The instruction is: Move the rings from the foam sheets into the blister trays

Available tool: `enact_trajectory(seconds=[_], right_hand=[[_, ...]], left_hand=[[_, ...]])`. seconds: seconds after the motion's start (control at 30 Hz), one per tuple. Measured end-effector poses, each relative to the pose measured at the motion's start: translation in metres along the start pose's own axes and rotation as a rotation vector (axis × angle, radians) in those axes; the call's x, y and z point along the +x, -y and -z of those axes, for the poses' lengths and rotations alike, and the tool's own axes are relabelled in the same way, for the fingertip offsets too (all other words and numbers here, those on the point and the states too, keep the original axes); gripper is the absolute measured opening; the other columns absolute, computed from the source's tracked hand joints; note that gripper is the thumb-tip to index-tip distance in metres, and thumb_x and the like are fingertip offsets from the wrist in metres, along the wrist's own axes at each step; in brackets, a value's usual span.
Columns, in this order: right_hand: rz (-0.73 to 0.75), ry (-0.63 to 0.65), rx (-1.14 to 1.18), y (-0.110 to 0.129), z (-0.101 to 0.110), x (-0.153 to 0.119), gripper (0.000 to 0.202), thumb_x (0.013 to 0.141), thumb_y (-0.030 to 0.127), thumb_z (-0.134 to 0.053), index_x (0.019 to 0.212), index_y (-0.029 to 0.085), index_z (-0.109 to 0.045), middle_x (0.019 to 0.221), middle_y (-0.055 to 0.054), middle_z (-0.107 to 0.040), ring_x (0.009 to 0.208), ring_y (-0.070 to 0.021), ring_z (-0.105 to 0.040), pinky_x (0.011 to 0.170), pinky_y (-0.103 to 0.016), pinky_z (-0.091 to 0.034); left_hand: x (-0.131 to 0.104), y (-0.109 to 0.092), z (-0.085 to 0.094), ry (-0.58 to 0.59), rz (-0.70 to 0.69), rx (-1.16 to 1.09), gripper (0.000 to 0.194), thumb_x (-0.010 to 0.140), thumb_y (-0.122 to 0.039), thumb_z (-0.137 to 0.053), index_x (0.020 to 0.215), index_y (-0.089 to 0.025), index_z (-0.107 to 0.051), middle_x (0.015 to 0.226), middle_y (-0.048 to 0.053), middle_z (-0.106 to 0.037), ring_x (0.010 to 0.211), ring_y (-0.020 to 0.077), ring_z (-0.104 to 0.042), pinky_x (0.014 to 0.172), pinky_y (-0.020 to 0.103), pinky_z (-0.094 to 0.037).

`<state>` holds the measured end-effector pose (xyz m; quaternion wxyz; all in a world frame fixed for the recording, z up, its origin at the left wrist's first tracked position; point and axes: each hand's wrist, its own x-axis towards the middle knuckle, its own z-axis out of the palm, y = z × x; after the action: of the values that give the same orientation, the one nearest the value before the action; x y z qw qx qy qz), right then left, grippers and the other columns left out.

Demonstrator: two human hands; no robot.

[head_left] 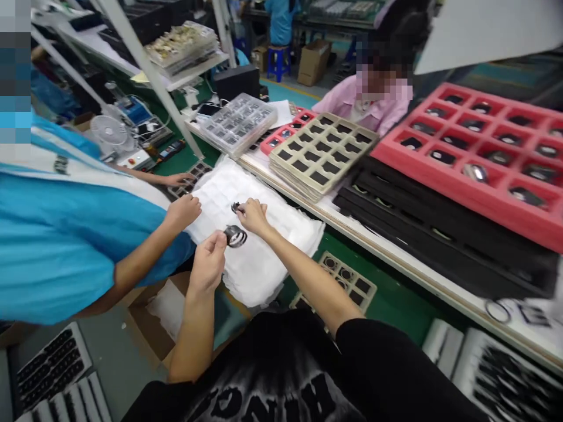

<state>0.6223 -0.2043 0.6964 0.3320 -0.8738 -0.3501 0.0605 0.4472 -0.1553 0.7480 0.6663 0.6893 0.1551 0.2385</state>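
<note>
Between the thumb and fingers of my left hand is a black ring-shaped part with slots in its side. My right hand pinches a smaller-looking dark part, partly covered by the fingertips. Both hands are above a white padded sheet, and the two parts are apart from each other. At the sheet's left edge is a co-worker's closed hand. That person's other hand touches a dark compartment tray.
A bench on the right carries a red foam tray, beige trays and a clear compartment box. Below lie another beige tray and an open cardboard box. A person in pink sits across the bench.
</note>
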Motion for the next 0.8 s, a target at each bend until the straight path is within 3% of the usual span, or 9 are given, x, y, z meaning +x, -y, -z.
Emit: enact_trajectory(seconds=[0.1,0.2,0.3,0.4,0.47,0.57,0.67,0.8], right_hand=[[-0.150,-0.169,0.326,-0.028,0.025,-0.072,0.026,0.101,0.036,-0.054,0.108,0.021,-0.074,0.105,-0.006,-0.066,0.100,-0.0209,-0.056,0.090,-0.034,-0.042],[-0.204,-0.386,0.475,-0.076,0.042,-0.173,0.029,0.100,0.041,-0.053,0.101,0.022,-0.074,0.092,-0.004,-0.064,0.087,-0.0192,-0.057,0.084,-0.032,-0.046],[-0.405,-0.493,0.373,-0.138,0.039,-0.277,0.030,0.098,0.044,-0.053,0.098,0.022,-0.074,0.091,-0.005,-0.063,0.091,-0.0227,-0.058,0.086,-0.035,-0.046],[-0.668,-0.343,0.182,-0.199,0.013,-0.350,0.030,0.098,0.039,-0.052,0.100,0.020,-0.075,0.094,-0.010,-0.063,0.097,-0.0270,-0.058,0.088,-0.039,-0.043],[-0.717,-0.173,0.073,-0.228,-0.011,-0.375,0.031,0.099,0.035,-0.049,0.106,0.020,-0.075,0.099,-0.011,-0.064,0.103,-0.0290,-0.056,0.090,-0.041,-0.039],[-0.576,0.022,-0.098,-0.253,-0.039,-0.387,0.035,0.104,0.032,-0.043,0.116,0.021,-0.074,0.107,-0.013,-0.064,0.110,-0.0294,-0.052,0.093,-0.041,-0.034],[-0.452,0.127,-0.262,-0.263,-0.053,-0.384,0.036,0.105,0.026,-0.041,0.123,0.021,-0.072,0.114,-0.015,-0.063,0.113,-0.0299,-0.048,0.093,-0.042,-0.030],[-0.449,0.206,-0.353,-0.271,-0.057,-0.379,0.038,0.101,0.013,-0.042,0.125,0.020,-0.071,0.120,-0.016,-0.062,0.116,-0.0304,-0.045,0.094,-0.042,-0.027]], left_hand=[[-0.038,-0.011,-0.034,0.322,0.202,-0.155,0.049,0.084,-0.067,-0.072,0.076,-0.019,-0.068,0.077,0.005,-0.057,0.074,0.0177,-0.054,0.070,0.031,-0.049],[-0.067,0.004,-0.070,0.652,0.429,-0.174,0.050,0.087,-0.067,-0.070,0.076,-0.017,-0.069,0.081,0.007,-0.059,0.076,0.0181,-0.055,0.073,0.033,-0.049],[-0.084,0.057,-0.111,0.843,0.575,-0.024,0.052,0.089,-0.068,-0.066,0.075,-0.017,-0.066,0.077,0.003,-0.057,0.073,0.0161,-0.052,0.072,0.030,-0.045],[-0.092,0.132,-0.152,0.832,0.552,0.326,0.052,0.093,-0.065,-0.060,0.072,-0.018,-0.065,0.071,0.002,-0.056,0.073,0.0176,-0.054,0.071,0.030,-0.042],[-0.094,0.177,-0.176,0.785,0.462,0.628,0.043,0.097,-0.054,-0.059,0.077,-0.017,-0.070,0.079,0.005,-0.063,0.084,0.0221,-0.060,0.077,0.033,-0.043],[-0.096,0.221,-0.203,0.785,0.238,0.977,0.028,0.099,-0.040,-0.061,0.097,-0.017,-0.076,0.110,0.013,-0.069,0.113,0.0297,-0.059,0.095,0.043,-0.042],[-0.099,0.235,-0.219,0.866,0.064,1.088,0.036,0.103,-0.045,-0.053,0.100,-0.017,-0.077,0.118,0.016,-0.066,0.126,0.0351,-0.053,0.100,0.055,-0.036],[-0.105,0.233,-0.228,0.853,0.068,1.079,0.046,0.102,-0.058,-0.050,0.094,-0.022,-0.077,0.108,0.013,-0.069,0.127,0.0395,-0.055,0.095,0.062,-0.036]])
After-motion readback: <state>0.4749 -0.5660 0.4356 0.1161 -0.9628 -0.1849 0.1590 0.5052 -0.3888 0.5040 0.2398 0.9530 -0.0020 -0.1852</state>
